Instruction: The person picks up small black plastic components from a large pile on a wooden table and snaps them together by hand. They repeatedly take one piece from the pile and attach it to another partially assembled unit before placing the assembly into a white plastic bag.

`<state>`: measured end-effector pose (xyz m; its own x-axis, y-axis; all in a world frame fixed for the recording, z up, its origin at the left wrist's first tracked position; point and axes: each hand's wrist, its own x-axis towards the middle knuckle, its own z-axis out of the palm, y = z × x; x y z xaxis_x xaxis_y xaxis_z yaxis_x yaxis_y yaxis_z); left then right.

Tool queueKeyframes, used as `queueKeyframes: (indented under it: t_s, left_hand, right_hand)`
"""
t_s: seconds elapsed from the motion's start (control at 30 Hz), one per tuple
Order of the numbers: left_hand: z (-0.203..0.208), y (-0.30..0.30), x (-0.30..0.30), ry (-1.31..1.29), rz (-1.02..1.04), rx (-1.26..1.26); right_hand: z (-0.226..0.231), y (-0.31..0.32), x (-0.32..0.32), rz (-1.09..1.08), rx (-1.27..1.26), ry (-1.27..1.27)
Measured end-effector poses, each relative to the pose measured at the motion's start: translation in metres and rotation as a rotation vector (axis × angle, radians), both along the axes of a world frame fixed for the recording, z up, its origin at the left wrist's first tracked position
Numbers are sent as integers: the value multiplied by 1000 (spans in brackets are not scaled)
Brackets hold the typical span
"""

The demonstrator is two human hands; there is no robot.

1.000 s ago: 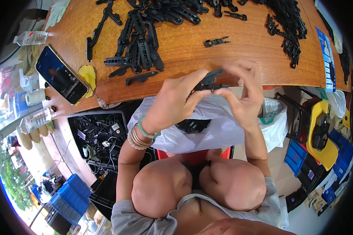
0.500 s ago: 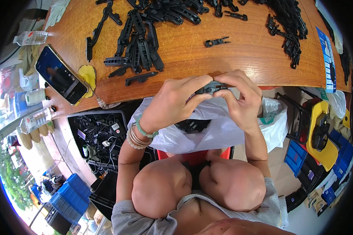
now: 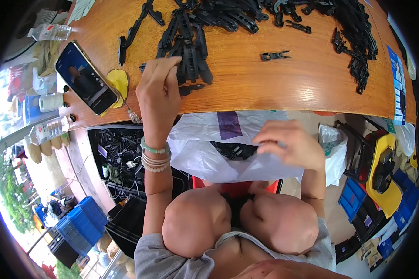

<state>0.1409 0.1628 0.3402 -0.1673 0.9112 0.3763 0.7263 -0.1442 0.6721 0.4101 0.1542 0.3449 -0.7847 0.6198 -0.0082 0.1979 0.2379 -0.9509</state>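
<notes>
My left hand (image 3: 159, 90) is at the near left side of a pile of black plastic parts (image 3: 189, 58) on the table. Its fingers are bent and somewhat apart, with the fingertips over the parts and nothing visibly held. Beneath its thumb side lies a single long black part (image 3: 192, 88). My right hand (image 3: 291, 144) hovers above a white plastic bag (image 3: 195, 160), fingers loosely curled and apart, slightly blurred, with nothing visible in them. More black parts (image 3: 233, 149) show inside the bag's opening, between my hands and above my knees.
On the wooden table (image 3: 237, 93) lie a lone black clip-like part (image 3: 274, 56) and a larger heap of black parts (image 3: 354, 42) at right. A phone (image 3: 86, 79) leans on a yellow stand (image 3: 118, 83) at left. Below stands a black bin (image 3: 121, 158) of parts and cables.
My hands have parted; the dark part they held together is no longer in them. My left hand moved left and forward to the pile, my right hand back and down over the bag.
</notes>
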Motion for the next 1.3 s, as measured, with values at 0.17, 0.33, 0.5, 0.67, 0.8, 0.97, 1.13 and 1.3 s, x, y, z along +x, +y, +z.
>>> queueKeyframes:
  t_s: [0.17,0.33,0.5,0.67,0.8,0.97,1.13,1.3]
  left_hand:
    - [-6,21,-3,513,-208,127]
    - [-10,33,2,538,-253,111]
    - [-9,36,11,491,-291,330]
    - [7,9,40,-282,-284,21]
    - [21,-3,51,-677,-430,-345]
    - [25,-7,54,-982,-468,-621]
    - [19,-9,60,-865,-480,-619]
    - [16,-23,66,-668,-540,-477]
  right_hand:
    - [-6,49,-12,-542,834,-238]
    - [-19,67,-16,-604,938,-437]
    - [-22,63,-10,-721,961,-467]
    - [5,39,-9,-648,401,111]
    - [21,24,-12,-429,362,98]
    - [18,22,-11,-433,390,121]
    - [16,17,-12,-433,371,137]
    - [11,16,-16,-519,473,98]
